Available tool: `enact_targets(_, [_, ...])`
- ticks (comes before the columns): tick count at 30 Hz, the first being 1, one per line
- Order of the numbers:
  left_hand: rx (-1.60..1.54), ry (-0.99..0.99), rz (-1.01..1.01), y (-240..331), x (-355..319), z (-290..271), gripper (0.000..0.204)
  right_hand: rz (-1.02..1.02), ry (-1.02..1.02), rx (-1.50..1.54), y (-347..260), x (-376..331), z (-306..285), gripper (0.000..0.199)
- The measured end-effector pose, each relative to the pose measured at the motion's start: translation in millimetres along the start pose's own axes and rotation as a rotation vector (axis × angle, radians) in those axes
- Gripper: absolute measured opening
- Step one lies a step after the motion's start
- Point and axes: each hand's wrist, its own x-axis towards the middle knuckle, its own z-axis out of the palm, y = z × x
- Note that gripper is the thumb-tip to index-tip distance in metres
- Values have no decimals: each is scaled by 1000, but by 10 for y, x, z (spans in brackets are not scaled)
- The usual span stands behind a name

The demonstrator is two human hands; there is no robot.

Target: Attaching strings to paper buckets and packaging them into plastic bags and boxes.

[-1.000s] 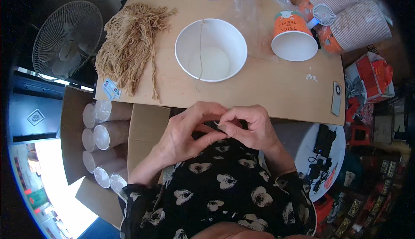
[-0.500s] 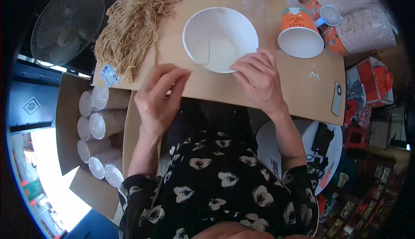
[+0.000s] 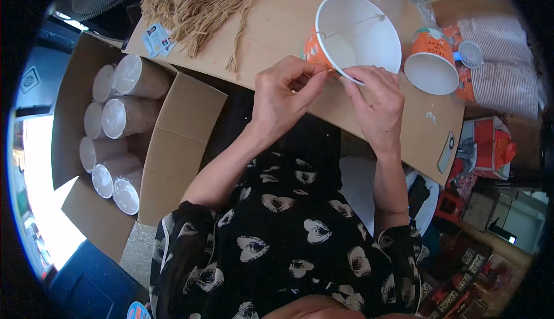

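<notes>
A paper bucket point(image 3: 369, 42), white inside and orange printed outside, is tilted at the table's front edge with its mouth toward me. A thin brown cord point(image 3: 352, 25) crosses its mouth from the far rim to the left side. My right hand point(image 3: 378, 97) grips the near rim between thumb and fingers. Against the outer wall, just left of that grip, my left hand point(image 3: 294, 91) is closed in a pinch, with a small bit of brown cord at its fingertips; most of it is hidden. A bundle of tan cords point(image 3: 202, 7) lies at the back left.
A second orange bucket point(image 3: 431, 59) lies beside a small white fan point(image 3: 471, 55) and bagged stacks of buckets point(image 3: 502, 65). A phone point(image 3: 446, 152) rests near the right edge, cards point(image 3: 157, 40) at the left. An open carton point(image 3: 179, 128) holds several wrapped stacks.
My left hand has come right to the bucket's side. The bucket has turned, showing its orange wall, and the cord now spans its mouth. The whole view has shifted.
</notes>
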Motion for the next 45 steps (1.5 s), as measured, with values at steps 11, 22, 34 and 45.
enact_targets(11, [59, -67, -26, 11, 59, -18, 15, 114, -130, 106, 13, 139, -101, 13])
enact_targets(22, [1, -39, -159, 125, 101, 28, 14, 200, -432, 415, 239, 472, -146, 17])
enact_targets(34, [100, -125, -149, 195, 85, -30, 16, 4, -502, 419, 329, 594, -83, 9])
enact_targets(45, [-13, -135, -211, 187, 98, -23, 16, 95, -517, 439, 367, 606, -78, 10])
